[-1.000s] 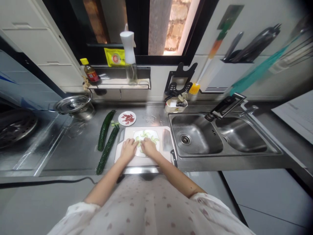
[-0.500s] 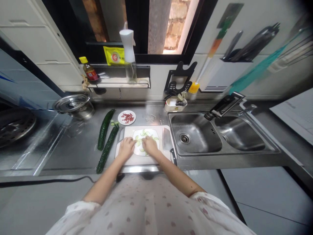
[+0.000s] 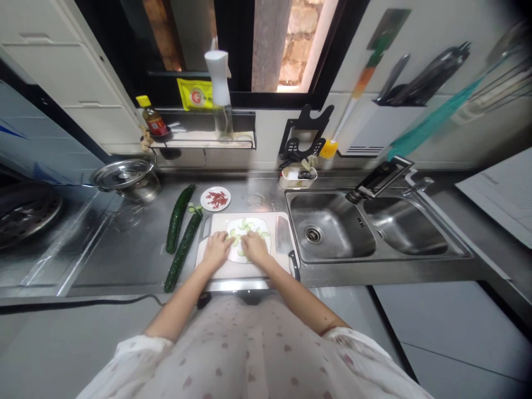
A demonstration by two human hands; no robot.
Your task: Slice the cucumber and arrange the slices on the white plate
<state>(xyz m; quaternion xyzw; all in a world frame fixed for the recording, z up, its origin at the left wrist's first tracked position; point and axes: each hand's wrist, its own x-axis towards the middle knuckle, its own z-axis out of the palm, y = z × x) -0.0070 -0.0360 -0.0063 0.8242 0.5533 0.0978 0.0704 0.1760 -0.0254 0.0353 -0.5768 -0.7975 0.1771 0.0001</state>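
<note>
Through the head camera I have both bare hands low over a square white plate (image 3: 233, 255), which sits on a pale cutting board (image 3: 233, 271) on the steel worktop (image 3: 120, 255). Thin cucumber slices (image 3: 244, 225) are spread over the plate, most of them curved like crescents with green rims.

The left hand (image 3: 216, 247) is at the plate's left edge, fingers bent and reaching in over the rim. The right hand (image 3: 254, 246) is over the plate's right half, fingers curled down among the slices. I see a small gap between the two hands, so they are near each other but apart. The fingertips are too small and shaded from here for me to tell whether either hand is pinching a slice.

Along the board's right side I have a broad-bladed kitchen knife (image 3: 284, 235) lying flat, its black handle toward the person. To the left of the board lie two whole-looking dark green cucumbers (image 3: 180, 219), side by side and slanted, with a few pale green pieces (image 3: 192, 209) at the far end of the nearer one. Just beyond the board I see a small round dish (image 3: 205, 200) of chopped red bits (image 3: 217, 199).
</note>
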